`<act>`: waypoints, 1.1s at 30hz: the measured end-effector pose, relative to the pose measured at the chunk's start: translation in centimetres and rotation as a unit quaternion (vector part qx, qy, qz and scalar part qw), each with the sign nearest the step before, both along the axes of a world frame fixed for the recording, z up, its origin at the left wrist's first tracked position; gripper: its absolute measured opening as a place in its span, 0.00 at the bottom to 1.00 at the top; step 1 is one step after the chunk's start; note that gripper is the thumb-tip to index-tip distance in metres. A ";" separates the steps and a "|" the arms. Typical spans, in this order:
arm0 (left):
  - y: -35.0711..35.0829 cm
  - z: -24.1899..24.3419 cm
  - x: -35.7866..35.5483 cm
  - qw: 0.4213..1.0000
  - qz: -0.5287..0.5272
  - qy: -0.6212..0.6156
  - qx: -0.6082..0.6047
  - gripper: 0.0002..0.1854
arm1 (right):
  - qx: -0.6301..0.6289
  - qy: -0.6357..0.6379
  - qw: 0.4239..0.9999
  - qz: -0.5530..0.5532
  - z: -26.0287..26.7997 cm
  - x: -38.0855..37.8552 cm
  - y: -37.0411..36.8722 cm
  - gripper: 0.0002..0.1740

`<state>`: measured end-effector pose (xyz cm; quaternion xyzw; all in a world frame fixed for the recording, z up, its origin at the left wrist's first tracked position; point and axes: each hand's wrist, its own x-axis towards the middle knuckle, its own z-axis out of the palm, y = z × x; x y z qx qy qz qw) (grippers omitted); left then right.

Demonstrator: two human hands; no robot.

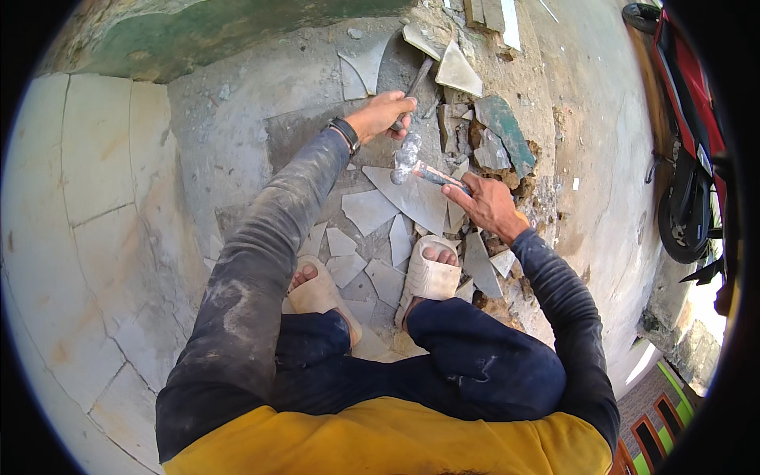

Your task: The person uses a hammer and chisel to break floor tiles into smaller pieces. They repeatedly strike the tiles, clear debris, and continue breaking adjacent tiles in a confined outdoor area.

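Observation:
My left hand grips a metal chisel, whose far end slants up toward broken tile pieces near the crumbled edge. In my right hand is the handle of a hammer. The hammer's worn, whitish head hangs just below the chisel's near end, apart from it. A triangular tile shard lies beside the chisel's far end, and another shard sits behind it. Under the hammer rests a large broken tile. The exact contact of the chisel tip is hard to make out.
Sharp tile fragments are scattered around my sandals. A green-faced chunk leans at the broken edge on the right. Tiled surface runs along the left, a green-painted wall base stands ahead, and a red motorcycle is at far right.

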<state>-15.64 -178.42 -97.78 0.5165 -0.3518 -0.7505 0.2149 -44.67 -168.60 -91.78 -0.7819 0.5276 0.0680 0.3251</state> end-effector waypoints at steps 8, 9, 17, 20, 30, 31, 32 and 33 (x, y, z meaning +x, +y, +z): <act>7.3 1.0 2.4 0.993 0.110 0.001 -0.047 0.15 | 0.004 -0.007 1.000 -0.004 -0.2 -1.8 2.0 0.36; 8.2 0.5 2.9 0.985 0.167 -0.018 -0.048 0.15 | 0.009 -0.015 1.000 -0.001 -0.3 -1.6 2.4 0.36; 8.2 -3.0 1.8 0.956 0.216 -0.194 -0.032 0.25 | 0.063 -0.011 0.997 0.052 -1.2 1.3 4.7 0.38; 7.5 -2.5 0.3 0.972 0.063 -0.212 -0.078 0.21 | 0.079 -0.010 0.996 0.046 -0.6 1.7 4.8 0.39; 10.5 -1.5 3.0 0.927 0.047 -0.317 -0.195 0.22 | 0.142 -0.182 0.962 -0.144 0.7 3.8 0.0 0.32; 10.9 -1.3 3.6 0.922 0.041 -0.327 -0.203 0.23 | 0.141 -0.211 0.953 -0.168 0.4 4.8 -2.1 0.32; 11.1 -1.2 3.8 0.924 0.034 -0.324 -0.202 0.23 | 0.144 -0.269 0.937 -0.167 0.1 6.0 -4.6 0.33; 11.2 -0.9 4.0 0.920 0.030 -0.331 -0.206 0.23 | 0.110 -0.280 0.940 -0.160 -0.4 7.6 -7.3 0.32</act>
